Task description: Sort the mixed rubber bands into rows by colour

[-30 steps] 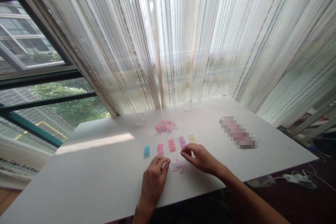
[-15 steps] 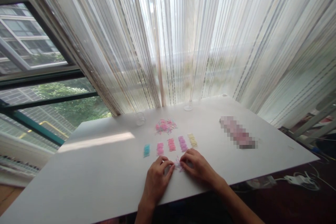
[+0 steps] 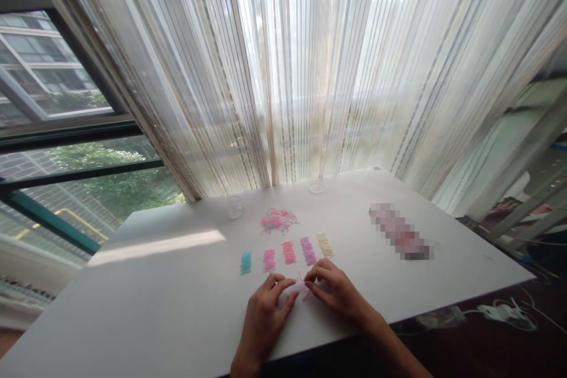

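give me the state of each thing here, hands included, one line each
Left hand, fingers bent, at small pile, grip unclear
Right hand, fingers bent, at small pile, grip unclear
Small pile, loose, partly hidden
Big pile, loose, mixed colours
Teal set, grouped
Pink set, grouped
Red set, grouped
Purple set, grouped
Yellow set, grouped
Table, partly sunlit
Curtain, hanging, drawn across most of the view

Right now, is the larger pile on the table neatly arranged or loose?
Loose: in the larger pile, pink and pale pieces lie jumbled together, while the coloured bundles lie separated by colour.
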The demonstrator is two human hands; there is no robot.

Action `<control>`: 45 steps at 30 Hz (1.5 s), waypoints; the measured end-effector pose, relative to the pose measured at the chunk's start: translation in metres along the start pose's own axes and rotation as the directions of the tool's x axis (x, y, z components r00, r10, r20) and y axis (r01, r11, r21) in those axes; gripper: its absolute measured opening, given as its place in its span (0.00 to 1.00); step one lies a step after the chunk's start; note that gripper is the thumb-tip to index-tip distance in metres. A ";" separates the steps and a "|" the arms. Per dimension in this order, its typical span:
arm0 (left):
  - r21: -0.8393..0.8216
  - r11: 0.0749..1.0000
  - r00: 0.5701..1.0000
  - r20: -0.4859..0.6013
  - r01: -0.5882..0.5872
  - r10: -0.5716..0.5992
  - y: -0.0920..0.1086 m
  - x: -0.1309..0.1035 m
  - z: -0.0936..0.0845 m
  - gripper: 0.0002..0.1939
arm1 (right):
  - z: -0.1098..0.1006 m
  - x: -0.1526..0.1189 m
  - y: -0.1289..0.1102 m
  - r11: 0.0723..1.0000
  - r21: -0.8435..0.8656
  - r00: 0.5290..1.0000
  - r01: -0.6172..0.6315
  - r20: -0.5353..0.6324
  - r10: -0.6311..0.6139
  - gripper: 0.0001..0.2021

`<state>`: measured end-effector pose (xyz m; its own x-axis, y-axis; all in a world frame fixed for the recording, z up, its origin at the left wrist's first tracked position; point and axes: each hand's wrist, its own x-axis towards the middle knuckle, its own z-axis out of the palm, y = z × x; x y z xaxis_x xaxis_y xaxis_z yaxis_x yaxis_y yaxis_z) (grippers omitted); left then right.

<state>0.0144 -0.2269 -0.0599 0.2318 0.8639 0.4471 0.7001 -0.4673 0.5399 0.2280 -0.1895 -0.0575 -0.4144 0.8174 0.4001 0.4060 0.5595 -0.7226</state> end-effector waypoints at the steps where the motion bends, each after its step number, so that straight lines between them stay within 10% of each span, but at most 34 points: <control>1: -0.007 1.000 1.000 -0.005 -0.009 0.009 0.000 0.000 0.000 0.11 | 0.000 0.000 0.000 1.000 0.004 1.000 0.004 0.003 -0.004 0.04; 19: -0.062 0.998 1.000 0.019 0.006 -0.005 0.001 -0.004 -0.005 0.09 | 0.003 -0.003 -0.004 0.995 -0.025 0.995 0.093 -0.033 -0.093 0.05; 30: -0.026 0.996 0.996 0.035 0.080 -0.079 0.003 -0.003 -0.004 0.08 | -0.058 0.004 0.041 0.963 -0.264 0.982 0.061 -0.157 -0.105 0.07; 45: -0.011 0.995 0.993 0.065 0.097 -0.096 0.007 -0.001 -0.007 0.10 | -0.050 -0.004 0.050 0.966 -0.249 0.978 -0.070 -0.209 0.017 0.07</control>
<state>0.0145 -0.2325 -0.0522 0.2069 0.9153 0.3455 0.7116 -0.3832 0.5889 0.2905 -0.1575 -0.0670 -0.2276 0.8374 0.4969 0.6244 0.5171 -0.5855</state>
